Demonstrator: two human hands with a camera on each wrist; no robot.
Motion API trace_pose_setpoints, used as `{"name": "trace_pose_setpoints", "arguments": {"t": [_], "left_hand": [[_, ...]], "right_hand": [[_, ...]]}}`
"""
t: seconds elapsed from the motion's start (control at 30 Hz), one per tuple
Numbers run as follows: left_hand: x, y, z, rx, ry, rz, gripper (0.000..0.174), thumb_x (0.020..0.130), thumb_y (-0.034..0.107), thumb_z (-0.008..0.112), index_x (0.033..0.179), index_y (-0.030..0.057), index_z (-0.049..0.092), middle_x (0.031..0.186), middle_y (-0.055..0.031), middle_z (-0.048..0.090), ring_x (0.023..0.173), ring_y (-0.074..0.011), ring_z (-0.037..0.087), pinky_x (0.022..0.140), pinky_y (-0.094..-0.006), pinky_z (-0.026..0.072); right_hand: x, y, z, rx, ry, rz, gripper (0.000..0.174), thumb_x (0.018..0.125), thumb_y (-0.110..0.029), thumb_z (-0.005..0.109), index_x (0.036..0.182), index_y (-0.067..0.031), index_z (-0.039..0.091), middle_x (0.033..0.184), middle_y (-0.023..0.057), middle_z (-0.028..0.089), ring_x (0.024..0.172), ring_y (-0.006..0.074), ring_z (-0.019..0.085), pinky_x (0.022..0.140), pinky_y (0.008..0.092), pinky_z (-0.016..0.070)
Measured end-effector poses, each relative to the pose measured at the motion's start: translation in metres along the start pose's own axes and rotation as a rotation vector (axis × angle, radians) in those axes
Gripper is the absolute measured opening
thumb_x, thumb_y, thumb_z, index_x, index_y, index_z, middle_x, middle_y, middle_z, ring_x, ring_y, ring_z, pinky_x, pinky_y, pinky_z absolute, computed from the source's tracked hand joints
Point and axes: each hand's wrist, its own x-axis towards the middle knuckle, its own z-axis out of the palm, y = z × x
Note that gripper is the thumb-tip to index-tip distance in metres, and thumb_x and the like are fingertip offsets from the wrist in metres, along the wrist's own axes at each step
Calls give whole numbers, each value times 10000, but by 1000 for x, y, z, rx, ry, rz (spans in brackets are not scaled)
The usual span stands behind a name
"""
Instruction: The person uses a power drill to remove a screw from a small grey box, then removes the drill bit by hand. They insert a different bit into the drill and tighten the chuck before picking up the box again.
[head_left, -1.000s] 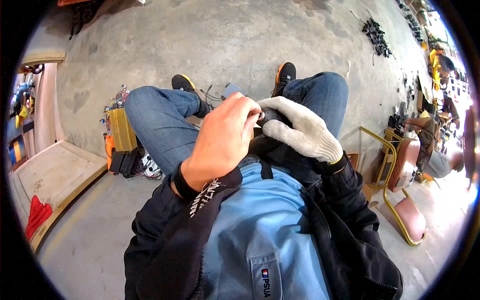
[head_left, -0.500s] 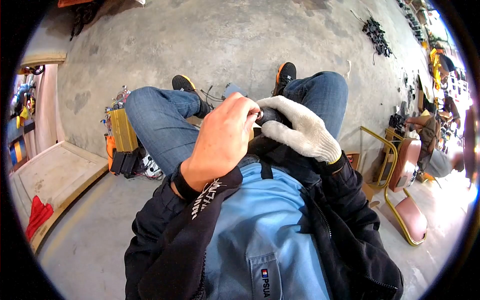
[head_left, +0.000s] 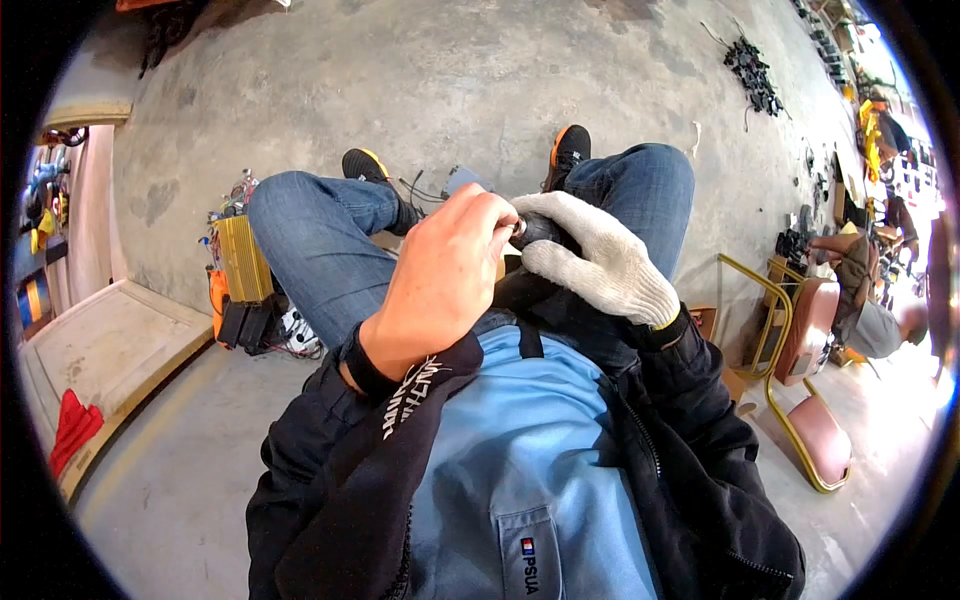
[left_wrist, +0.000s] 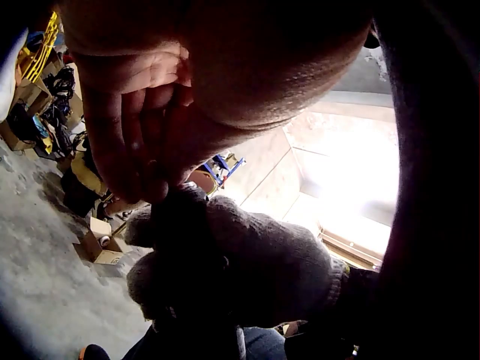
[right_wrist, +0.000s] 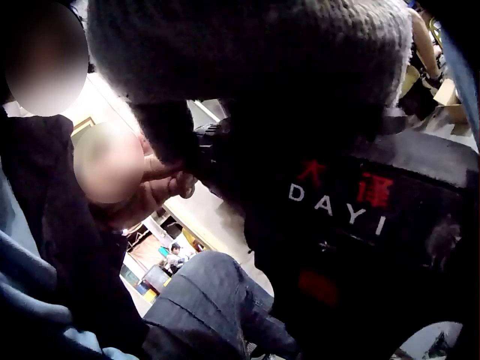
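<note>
Gripping a black tool (right_wrist: 341, 206) by end and body, hands (head_left: 440, 270) (head_left: 605, 262) face wide floor (head_left: 440, 85).

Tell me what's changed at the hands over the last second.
No clear change: I see nothing newly taken hold of or let go. The bare left hand still pinches at the end of the black DAYI tool, and the gloved right hand still grips its body. The gold box on the floor stays put.

Left hand (head_left: 435, 262) and right hand (head_left: 600, 262) curl close together.
</note>
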Motion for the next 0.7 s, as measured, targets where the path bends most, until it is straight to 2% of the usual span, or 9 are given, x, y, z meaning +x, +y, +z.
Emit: {"name": "trace_pose_setpoints", "arguments": {"t": [0.07, 0.2, 0.27, 0.5, 0.57, 0.7], "left_hand": [[0, 0, 0, -4, 1, 2, 118, 900, -14, 669, 1011, -7, 630, 921, -165, 626, 833, -342, 652, 755, -394, 520], [1, -1, 0, -1, -5, 4, 117, 902, -11, 669, 1012, -7, 631, 922, -163, 627, 835, -337, 655, 757, -391, 520], [1, -1, 0, 2, -5, 7, 117, 902, -9, 670, 1012, -7, 631, 923, -162, 627, 837, -335, 656, 758, -391, 521], [1, -1, 1, -8, 4, -3, 113, 902, -11, 665, 1009, -6, 629, 922, -158, 627, 837, -336, 657, 759, -390, 524], [1, -1, 1, -3, 7, 3, 112, 902, -13, 664, 1008, -5, 629, 922, -158, 627, 836, -336, 657, 758, -390, 524], [0, 0, 1, -9, 2, -5, 115, 901, -19, 661, 1009, -4, 626, 921, -156, 626, 834, -334, 658, 753, -388, 524]], "right_hand": [[1, -4, 2, -18, 6, 83, 532, 843, -212, 793, 1303, -28, 599, 1172, 177, 687, 1064, 316, 698, 915, 380, 543], [1, -10, 5, -91, 50, 115, 518, 846, -212, 790, 1293, -28, 602, 1175, 174, 688, 1064, 313, 700, 916, 380, 544], [1, -7, 7, 8, 114, -3, 526, 841, -208, 797, 1295, -29, 602, 1181, 177, 688, 1075, 313, 699, 922, 379, 543], [0, 2, 0, -46, 8, -28, 539, 826, -197, 811, 1297, -36, 603, 1184, 182, 687, 1079, 314, 697, 926, 379, 543], [2, -5, 1, -33, -3, 84, 549, 823, -200, 813, 1302, -35, 600, 1186, 187, 686, 1087, 318, 694, 931, 380, 541], [0, -8, 6, -83, 52, 129, 551, 822, -199, 813, 1303, -35, 600, 1178, 191, 685, 1077, 322, 694, 924, 383, 542]]}}
